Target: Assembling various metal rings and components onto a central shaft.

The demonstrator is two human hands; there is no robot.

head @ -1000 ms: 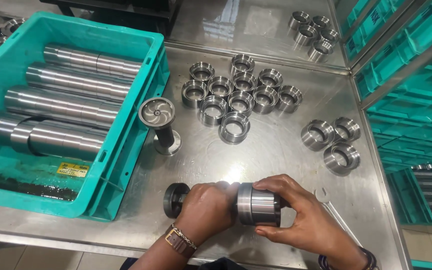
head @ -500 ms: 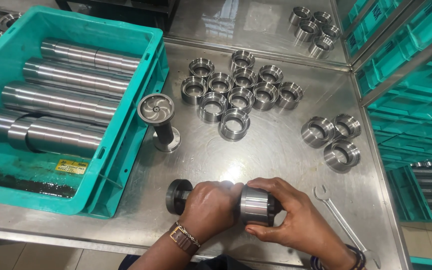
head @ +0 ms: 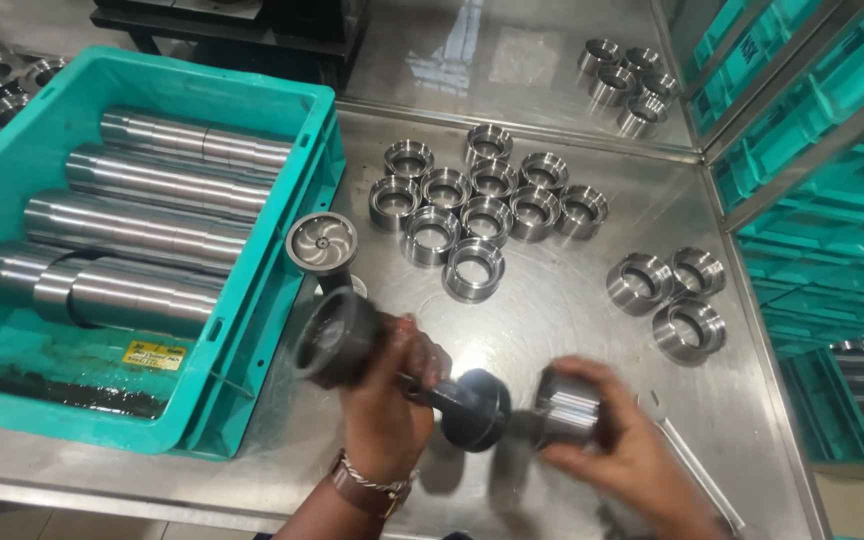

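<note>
Your left hand [head: 384,400] is gripping, with fingers wrapped around its shaft, a dark double-ended metal tool [head: 402,372], holding it above the steel tabletop [head: 572,330] just right of the teal plastic crate [head: 152,250] of polished steel shafts [head: 142,225]. Your right hand [head: 627,450] is closing its fingers around a shiny steel cylindrical sleeve [head: 567,418], which is sitting against the tool's nearer dark end. Beyond the tool, a cluster of steel rings [head: 482,205] is lying on the tabletop.

Dark double-ended tool [head: 402,375] tilted beside steel ring [head: 567,415].
</note>
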